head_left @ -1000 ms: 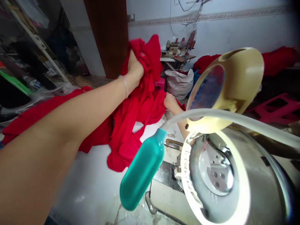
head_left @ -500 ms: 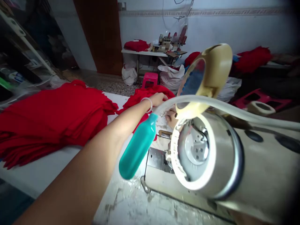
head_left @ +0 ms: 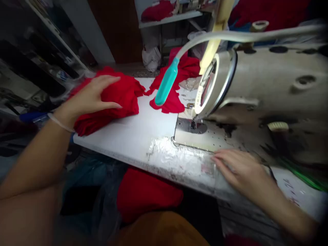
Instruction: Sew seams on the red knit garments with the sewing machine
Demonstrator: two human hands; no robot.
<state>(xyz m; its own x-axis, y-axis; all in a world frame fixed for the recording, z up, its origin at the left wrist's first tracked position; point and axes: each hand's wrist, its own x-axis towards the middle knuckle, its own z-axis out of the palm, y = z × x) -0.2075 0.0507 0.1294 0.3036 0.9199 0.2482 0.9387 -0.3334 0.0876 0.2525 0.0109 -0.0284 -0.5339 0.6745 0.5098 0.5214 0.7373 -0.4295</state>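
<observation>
My left hand (head_left: 93, 97) lies flat with fingers spread on a stack of red fabric pieces (head_left: 123, 97) at the left end of the white table (head_left: 128, 135). My right hand (head_left: 237, 169) rests open, palm down, on the table's near edge in front of the sewing machine (head_left: 269, 78). Another red fabric piece (head_left: 170, 102) lies behind the needle plate (head_left: 197, 128). A teal-handled lamp (head_left: 165, 83) on a bendable neck hangs over it. Neither hand holds anything.
More red fabric (head_left: 143, 191) lies in a bag under the table near my lap. Shelves (head_left: 46, 51) stand at the left. A second table with red cloth (head_left: 159, 10) and white sacks (head_left: 151, 56) is at the back.
My left hand came back from the far red cloth to the stack at the left. My right hand drew back from the needle area to the table's near edge. My view dropped lower.
</observation>
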